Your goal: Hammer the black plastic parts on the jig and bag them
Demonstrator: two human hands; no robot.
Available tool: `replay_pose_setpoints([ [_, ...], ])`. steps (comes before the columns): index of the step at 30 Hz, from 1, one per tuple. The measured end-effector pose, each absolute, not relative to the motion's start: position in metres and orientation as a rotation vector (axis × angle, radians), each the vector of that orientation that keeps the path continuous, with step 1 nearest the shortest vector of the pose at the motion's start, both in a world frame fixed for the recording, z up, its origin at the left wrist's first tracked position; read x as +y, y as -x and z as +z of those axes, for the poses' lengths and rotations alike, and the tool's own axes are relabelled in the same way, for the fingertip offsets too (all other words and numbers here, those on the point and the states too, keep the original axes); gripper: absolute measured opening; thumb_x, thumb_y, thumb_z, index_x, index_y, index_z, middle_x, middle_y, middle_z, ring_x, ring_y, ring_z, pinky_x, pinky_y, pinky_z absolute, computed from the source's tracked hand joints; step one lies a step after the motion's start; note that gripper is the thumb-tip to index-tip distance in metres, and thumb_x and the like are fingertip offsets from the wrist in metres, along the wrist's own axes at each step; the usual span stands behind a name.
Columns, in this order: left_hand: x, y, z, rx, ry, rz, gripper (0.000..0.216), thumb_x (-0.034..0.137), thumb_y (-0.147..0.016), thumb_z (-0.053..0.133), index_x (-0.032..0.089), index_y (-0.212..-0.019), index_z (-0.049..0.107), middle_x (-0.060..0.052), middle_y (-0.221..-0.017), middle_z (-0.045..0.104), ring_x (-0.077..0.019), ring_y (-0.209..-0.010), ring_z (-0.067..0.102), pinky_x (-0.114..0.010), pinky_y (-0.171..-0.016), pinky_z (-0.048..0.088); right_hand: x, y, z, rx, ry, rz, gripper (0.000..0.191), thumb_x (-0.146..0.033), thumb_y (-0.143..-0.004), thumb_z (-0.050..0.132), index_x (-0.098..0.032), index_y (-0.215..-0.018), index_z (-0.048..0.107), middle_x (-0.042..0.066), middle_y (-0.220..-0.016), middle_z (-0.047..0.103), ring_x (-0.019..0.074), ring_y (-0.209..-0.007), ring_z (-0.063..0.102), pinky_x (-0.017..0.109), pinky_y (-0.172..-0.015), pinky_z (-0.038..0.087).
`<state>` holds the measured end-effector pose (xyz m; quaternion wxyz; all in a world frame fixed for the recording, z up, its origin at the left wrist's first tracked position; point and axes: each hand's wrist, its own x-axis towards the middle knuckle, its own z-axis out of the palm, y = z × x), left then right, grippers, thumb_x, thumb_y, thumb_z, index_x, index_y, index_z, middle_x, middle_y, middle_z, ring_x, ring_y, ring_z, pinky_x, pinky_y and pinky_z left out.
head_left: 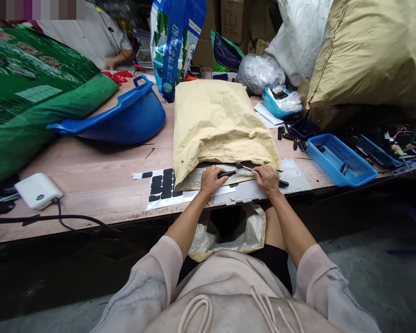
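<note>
both hands are down at the near edge of the wooden table (100, 180), right at the mouth of a big tan paper sack (218, 125) lying flat in front of the person. the left hand (211, 180) is curled around a small black stick-shaped part (227, 174), fingers closed on it, the tip poking out to the right. the right hand (267, 179) is closed on a thin metal tool (245, 167), its tip pointing left toward the black part; the two hands sit close but apart, with a gap between them. whether the tool tip touches the part, i cannot tell. another black piece (283, 184) sticks out from under the right hand.

just left of the left hand, a white sheet of black pads (162, 185) lies on the table. below the table edge, an open white bag (229, 231) hangs between the person's knees.

off to the right, a blue tray (339, 159) holds a few dark parts, and more small black parts (291, 136) are scattered near it. a blue tub (125, 115) is tipped on its side at left, leaning by a big green sack (31, 92). a white box with a black cable (38, 190) sits near the left edge. at the far side, another person's hand (113, 64) rests on the table.
</note>
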<state>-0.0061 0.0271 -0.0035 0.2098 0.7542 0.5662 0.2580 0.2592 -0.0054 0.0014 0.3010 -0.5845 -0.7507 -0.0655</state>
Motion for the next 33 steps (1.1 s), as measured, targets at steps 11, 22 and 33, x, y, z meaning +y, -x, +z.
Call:
replay_pose_setpoints([
  [11, 0.027, 0.005, -0.001, 1.589, -2.059, 0.687, 0.016, 0.031, -0.087, 0.074, 0.028, -0.102, 0.078, -0.003, -0.100, 0.067, -0.0241, -0.102, 0.058, -0.036, -0.090, 0.044, -0.015, -0.238, 0.012, -2.126, 1.467, -0.081, 0.033, -0.040, -0.107, 0.052, -0.023, -0.090, 0.075, 0.005, -0.084, 0.070, 0.0203, -0.080, 0.057, 0.033, -0.077, 0.039],
  [22, 0.029, 0.005, 0.003, 1.596, -2.051, 0.631, 0.013, 0.031, -0.083, 0.077, 0.025, -0.094, 0.074, -0.003, -0.099, 0.066, -0.0246, -0.102, 0.058, -0.035, -0.088, 0.043, -0.006, -0.219, 0.022, -2.199, 1.452, 0.019, 0.027, -0.036, -0.105, 0.055, -0.024, -0.092, 0.076, 0.004, -0.086, 0.072, 0.0200, -0.084, 0.060, 0.033, -0.077, 0.038],
  [33, 0.026, 0.001, 0.005, 1.603, -2.012, 0.644, 0.018, 0.031, -0.082, 0.077, 0.028, -0.100, 0.079, -0.003, -0.104, 0.069, -0.0259, -0.108, 0.059, -0.038, -0.095, 0.045, 0.009, -0.257, 0.016, -2.053, 1.561, -0.009, 0.022, -0.033, -0.101, 0.059, -0.024, -0.090, 0.076, 0.006, -0.093, 0.076, 0.0232, -0.090, 0.064, 0.034, -0.085, 0.045],
])
